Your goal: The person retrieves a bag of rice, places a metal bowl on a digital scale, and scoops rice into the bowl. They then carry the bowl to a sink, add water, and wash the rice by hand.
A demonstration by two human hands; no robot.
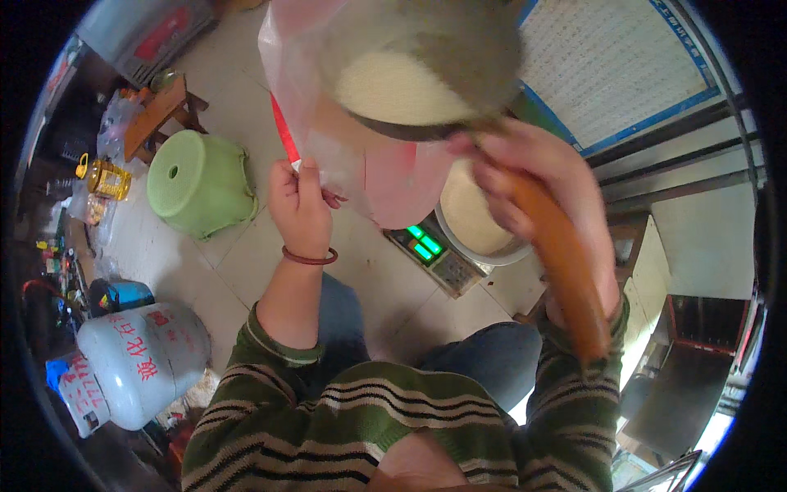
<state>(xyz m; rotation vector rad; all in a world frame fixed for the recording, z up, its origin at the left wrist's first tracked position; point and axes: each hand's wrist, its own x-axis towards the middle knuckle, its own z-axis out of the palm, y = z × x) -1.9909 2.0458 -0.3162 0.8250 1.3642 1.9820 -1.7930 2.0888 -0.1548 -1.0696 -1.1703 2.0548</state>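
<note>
My left hand (304,206) pinches the edge of a thin, translucent plastic bag (313,147) with red and pink print. In my right hand (535,160) is a wooden-handled metal pan (424,132), blurred and raised over the bag. Pale, fine granular food (396,86) lies inside the pan. Below the right hand, a round metal bowl (522,255) of similar pale grains stands on or against a digital scale (458,273) with a lit green display. The bag and the hand hide part of the bowl.
At the left stand a green plastic stool (197,184), a wooden bench (157,117), an oil bottle (107,178) and a gas cylinder (147,363). My knees (498,357) are below the scale. A metal rack (676,157) and a blue-edged panel (621,67) stand at the right.
</note>
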